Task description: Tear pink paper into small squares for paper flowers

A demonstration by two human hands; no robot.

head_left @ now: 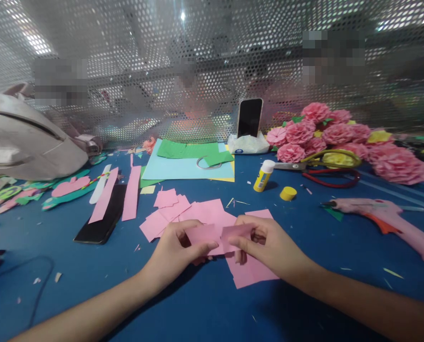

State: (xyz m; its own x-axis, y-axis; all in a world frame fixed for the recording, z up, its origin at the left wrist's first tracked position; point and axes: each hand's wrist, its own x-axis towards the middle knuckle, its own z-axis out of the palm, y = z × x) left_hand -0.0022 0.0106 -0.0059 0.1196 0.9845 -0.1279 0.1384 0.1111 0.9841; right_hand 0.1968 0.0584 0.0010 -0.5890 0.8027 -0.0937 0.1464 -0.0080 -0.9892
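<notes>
Head view: our left hand (179,244) nearly closed, pinching pink paper slip (202,233); our right hand (265,244) likewise on second slip (239,231). Likely light, bendy, crease-prone; we'd grip edges.

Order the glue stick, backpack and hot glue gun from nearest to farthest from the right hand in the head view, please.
1. Glue stick, beyond the right hand.
2. Hot glue gun, to the hand's right.
3. Backpack, far left.

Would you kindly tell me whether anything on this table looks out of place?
Mildly: the yellow cap sits beside the glue stick rather than on it, and stray scraps litter the blue table.
</notes>
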